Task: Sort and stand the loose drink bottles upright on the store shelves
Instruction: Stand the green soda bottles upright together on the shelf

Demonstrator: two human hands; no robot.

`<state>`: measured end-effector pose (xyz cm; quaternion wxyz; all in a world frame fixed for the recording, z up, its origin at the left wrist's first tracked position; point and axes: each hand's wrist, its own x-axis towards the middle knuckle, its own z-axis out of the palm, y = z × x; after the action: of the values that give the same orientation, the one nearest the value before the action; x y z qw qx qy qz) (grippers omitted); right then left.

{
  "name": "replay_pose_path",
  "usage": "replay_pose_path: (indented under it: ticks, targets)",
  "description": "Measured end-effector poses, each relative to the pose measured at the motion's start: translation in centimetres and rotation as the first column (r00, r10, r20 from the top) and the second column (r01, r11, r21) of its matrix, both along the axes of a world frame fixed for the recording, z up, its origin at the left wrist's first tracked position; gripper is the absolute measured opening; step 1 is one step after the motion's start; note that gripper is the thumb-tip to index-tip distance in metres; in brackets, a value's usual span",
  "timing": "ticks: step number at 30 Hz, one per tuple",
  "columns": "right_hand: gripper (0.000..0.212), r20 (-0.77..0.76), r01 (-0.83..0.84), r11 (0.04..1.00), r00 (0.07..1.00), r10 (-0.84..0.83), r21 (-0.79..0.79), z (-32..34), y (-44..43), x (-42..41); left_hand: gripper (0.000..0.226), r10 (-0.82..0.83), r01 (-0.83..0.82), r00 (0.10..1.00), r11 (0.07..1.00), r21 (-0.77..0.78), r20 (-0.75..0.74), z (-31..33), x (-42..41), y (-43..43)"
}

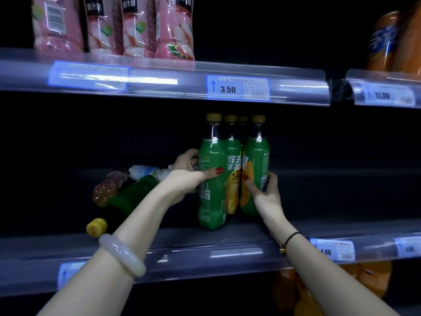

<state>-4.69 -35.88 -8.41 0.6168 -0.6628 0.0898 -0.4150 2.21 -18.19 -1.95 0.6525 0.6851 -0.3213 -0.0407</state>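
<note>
Middle shelf (330, 201) — standing bottles (211, 208) at centre, toppled bottles (129, 197) lying to their left. Upper shelf (182, 71) — upright row (136, 28) at left; further bottles (391, 42) on neighbouring shelf (385, 85), far right.

- I see bare shelf (341, 201) right of the upright green bottles (211, 201).
- On the left, fallen bottles (132, 195) block my way.
- The upper shelf rail (182, 87) hangs just above the caps.

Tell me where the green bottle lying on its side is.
Head view: the lying green bottle is on the middle shelf at the left, yellow cap toward the camera, beside a brownish bottle, left of the upright green bottles.
</note>
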Motion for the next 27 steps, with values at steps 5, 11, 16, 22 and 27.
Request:
replay_pose_path:
  ticks: [5,11,16,22,27]
  targets:
    - [0.058,-0.063,0.055,0.998,0.996,-0.055,-0.004,-0.4,-0.4,0.3,0.055,0.003,-0.001,0.999,0.998,-0.063,0.032,-1.1,-1.5,-2.3]
    - [0.049,-0.041,0.040,0.997,0.998,-0.038,0.059,-0.2,-0.1,0.4,0.052,0.062,-0.053,0.996,0.992,-0.117,0.072,-2.2,-1.9,-3.8]
    - [0.049,-0.016,0.201,0.974,0.979,-0.204,-0.103,-0.1,0.5,0.0,0.061,0.152,-0.149,0.979,0.988,-0.031,0.138,-3.5,-1.4,-2.2]
    - [0.041,0.306,0.518,0.784,0.851,-0.428,-0.342,1.6,4.6,-2.5,0.026,0.564,-0.629,0.760,0.763,0.148,0.323,-3.0,3.5,6.7]
    - [0.030,0.611,0.636,0.454,0.759,-0.223,-0.624,2.8,11.6,-1.2,0.036,0.501,-0.629,0.776,0.562,0.538,0.383,-2.4,7.2,13.6]
